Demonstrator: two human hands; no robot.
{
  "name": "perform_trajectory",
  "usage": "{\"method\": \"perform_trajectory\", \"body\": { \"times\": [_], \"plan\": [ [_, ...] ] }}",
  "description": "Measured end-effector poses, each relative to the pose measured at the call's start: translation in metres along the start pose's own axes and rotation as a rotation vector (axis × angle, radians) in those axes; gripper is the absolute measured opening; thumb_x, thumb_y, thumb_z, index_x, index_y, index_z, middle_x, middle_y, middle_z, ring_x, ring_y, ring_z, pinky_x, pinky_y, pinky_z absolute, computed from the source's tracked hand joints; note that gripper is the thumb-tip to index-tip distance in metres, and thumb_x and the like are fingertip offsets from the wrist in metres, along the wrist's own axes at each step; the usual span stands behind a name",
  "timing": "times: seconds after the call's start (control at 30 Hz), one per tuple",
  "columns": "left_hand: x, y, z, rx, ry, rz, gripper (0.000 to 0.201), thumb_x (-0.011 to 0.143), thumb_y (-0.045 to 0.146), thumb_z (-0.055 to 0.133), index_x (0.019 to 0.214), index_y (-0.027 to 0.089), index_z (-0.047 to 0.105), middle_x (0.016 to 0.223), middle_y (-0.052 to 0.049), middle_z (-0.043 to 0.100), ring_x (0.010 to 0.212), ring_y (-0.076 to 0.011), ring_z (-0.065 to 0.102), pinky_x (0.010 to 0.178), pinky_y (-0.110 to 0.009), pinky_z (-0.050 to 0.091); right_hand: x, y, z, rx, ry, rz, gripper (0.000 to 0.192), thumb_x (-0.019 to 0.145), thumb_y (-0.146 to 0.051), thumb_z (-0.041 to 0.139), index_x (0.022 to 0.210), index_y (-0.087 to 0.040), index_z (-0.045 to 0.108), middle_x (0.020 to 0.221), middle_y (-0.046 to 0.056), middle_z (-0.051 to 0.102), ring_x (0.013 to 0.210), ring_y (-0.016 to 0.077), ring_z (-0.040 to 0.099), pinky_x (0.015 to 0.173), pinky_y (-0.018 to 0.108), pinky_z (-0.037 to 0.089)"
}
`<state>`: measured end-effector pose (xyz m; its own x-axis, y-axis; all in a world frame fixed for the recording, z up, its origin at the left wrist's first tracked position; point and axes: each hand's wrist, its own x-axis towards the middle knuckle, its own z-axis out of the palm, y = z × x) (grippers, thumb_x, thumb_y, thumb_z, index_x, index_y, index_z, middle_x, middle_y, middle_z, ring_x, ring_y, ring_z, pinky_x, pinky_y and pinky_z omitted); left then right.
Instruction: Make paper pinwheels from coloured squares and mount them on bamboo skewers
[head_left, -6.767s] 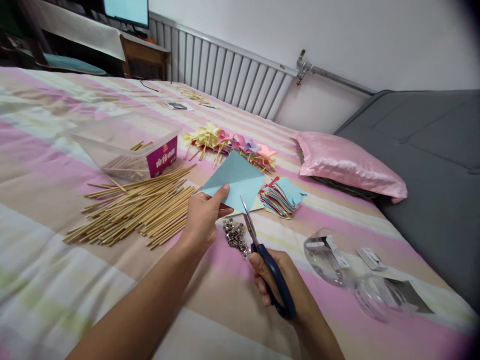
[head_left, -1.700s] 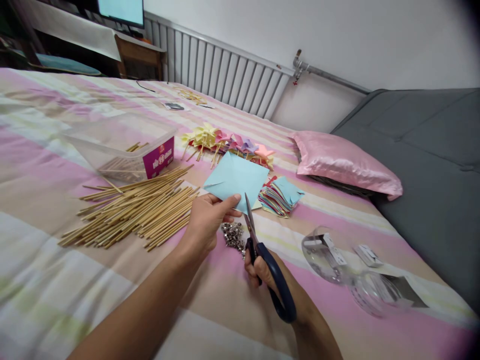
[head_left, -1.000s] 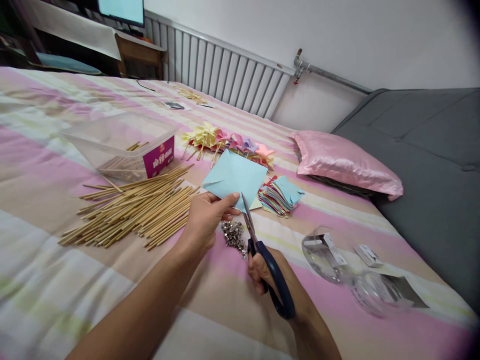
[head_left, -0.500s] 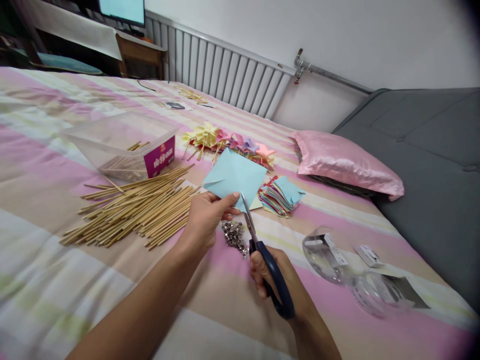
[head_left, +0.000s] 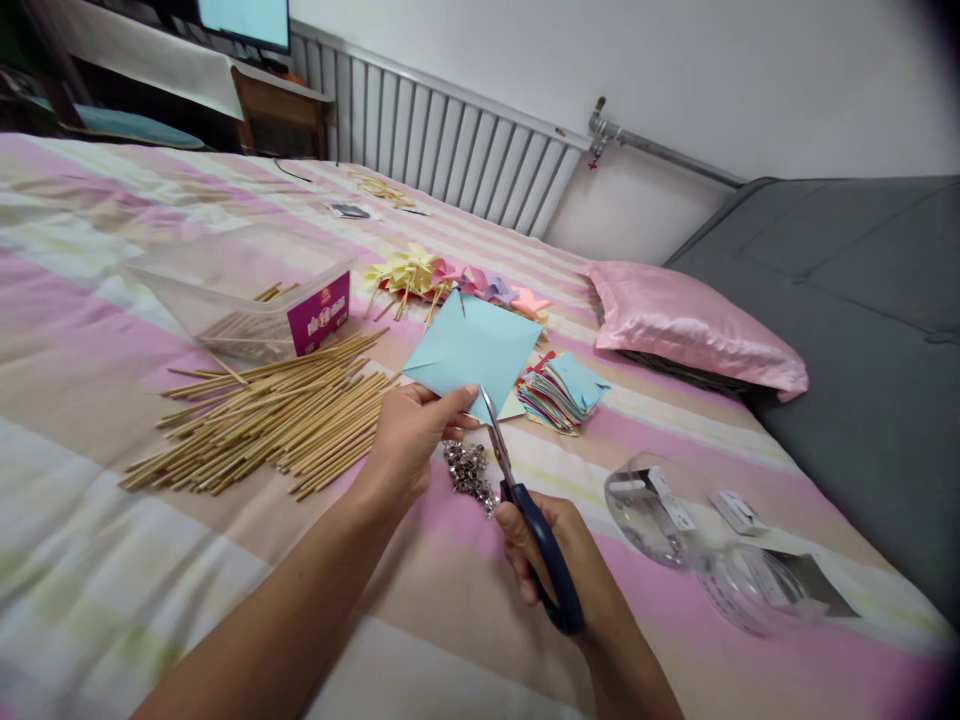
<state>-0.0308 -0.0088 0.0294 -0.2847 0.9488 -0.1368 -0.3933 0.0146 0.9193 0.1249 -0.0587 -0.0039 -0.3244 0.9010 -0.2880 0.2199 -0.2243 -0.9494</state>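
Observation:
A light blue square of paper (head_left: 480, 345) is pinched at its near corner by my left hand (head_left: 416, 430), thumb on top. Slits run in from its left and far corners. My right hand (head_left: 551, 545) is closed round the dark blue handles of a pair of scissors (head_left: 544, 540). The blades lie at the paper's near edge, just right of my left thumb, and look nearly closed. Below the paper is a heap of small shiny metal pins (head_left: 469, 475). To the right stands a stack of coloured paper squares (head_left: 559, 395).
Thin wooden sticks (head_left: 262, 420) lie at left, beside a clear plastic box (head_left: 240, 290) holding more. Paper pinwheels (head_left: 450, 280) are behind the blue paper. Clear plastic containers (head_left: 652, 510) lie at right, a pink pillow (head_left: 690, 325) farther back. Everything rests on a striped bedspread (head_left: 247, 590).
The blue paper's far part has flattened and shifted slightly, so the slit at its far corner shows more. The scissors and right hand have moved a little to the left.

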Motion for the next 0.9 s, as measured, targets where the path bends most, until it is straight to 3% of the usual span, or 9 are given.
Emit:
{"method": "perform_trajectory", "body": {
  "times": [0.9],
  "plan": [
    [-0.003, -0.0044, 0.0053, 0.007, -0.034, -0.016, 0.019, 0.057, 0.024, 0.076, 0.059, 0.01, 0.063, 0.046, 0.0, 0.061, 0.043, -0.0107, 0.058, 0.043, -0.018, 0.04, -0.001, 0.0026, -0.0022, -0.064, 0.008, -0.12, 0.049, 0.074, -0.064, 0.057, 0.065, -0.018, 0.043, 0.044, -0.007, 0.042, 0.036, 0.0049, 0.037, 0.037, 0.018, 0.023]
  ]
}}
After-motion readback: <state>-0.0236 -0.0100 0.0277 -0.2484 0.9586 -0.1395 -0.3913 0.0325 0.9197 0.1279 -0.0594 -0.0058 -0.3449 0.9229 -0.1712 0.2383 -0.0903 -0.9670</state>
